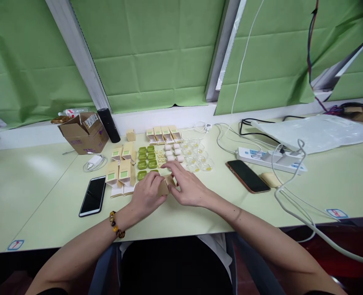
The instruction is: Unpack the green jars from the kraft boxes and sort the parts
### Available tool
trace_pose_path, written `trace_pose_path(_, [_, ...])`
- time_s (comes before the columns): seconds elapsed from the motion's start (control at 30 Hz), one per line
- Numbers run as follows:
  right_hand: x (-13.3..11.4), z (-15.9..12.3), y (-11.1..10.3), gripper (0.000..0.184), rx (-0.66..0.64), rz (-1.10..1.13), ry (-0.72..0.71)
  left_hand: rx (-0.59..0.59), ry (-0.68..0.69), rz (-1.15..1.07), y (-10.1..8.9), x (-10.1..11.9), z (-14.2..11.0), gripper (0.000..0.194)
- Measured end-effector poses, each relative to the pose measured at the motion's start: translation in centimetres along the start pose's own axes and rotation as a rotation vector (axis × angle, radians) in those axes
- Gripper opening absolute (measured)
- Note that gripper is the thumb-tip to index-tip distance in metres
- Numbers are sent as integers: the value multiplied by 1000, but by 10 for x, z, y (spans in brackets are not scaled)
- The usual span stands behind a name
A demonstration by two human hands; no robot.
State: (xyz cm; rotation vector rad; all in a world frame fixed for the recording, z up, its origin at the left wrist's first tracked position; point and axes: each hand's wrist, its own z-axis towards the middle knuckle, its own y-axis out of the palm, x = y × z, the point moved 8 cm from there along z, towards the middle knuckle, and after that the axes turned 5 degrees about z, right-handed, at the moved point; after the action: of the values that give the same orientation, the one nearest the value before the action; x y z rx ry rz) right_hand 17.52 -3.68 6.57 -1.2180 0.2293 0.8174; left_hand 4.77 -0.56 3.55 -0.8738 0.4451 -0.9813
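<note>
Both of my hands meet over a small tan cardboard box [165, 185] in the middle of the pale green table [46, 172]. My left hand [147, 196] grips the box from its left side with curled fingers. My right hand [189, 185] covers its right end, fingers bent over the flap. Just behind the box lie several green cases [147, 157], small white pieces [172, 152] and clear plastic shells [196, 157] in rows. Tan boxes with green labels [122, 168] stand to the left, and more open ones [164, 134] line the back.
A black phone [93, 196] lies left of my hands, another phone [248, 176] to the right. A brown carton [83, 133], a black cylinder [108, 125], a white charger [94, 162], a power strip [270, 159] with cables and a plastic sheet [316, 131] sit further out.
</note>
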Motion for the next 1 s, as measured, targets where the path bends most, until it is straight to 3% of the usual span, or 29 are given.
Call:
trace_pose_path(0.17, [-5,-1,10,75,-1,-92,-13,-9,67,60,2,7,-1,31])
trace_pose_path(0.3, [-2,1,13,76,32,-47,-14,-18,62,63,3,6,-2,33])
trace_pose_path(0.57, [39,1,-17,56,215,261,127,-89,-160,-161,10,-11,-6,50])
trace_pose_path(0.67, [47,-2,-38,47,382,232,55,-69,-152,-198,10,-9,-7,44])
trace_pose_path(0.77, [41,-6,-50,41,492,-10,-95,-64,-82,-202,7,-4,-6,31])
trace_pose_path(0.9, [30,-8,-39,29,424,-253,-235,-62,-64,-196,3,-3,-3,40])
trace_pose_path(1.0, [21,-11,-24,32,322,-303,-305,-39,-66,-205,-2,-2,-1,56])
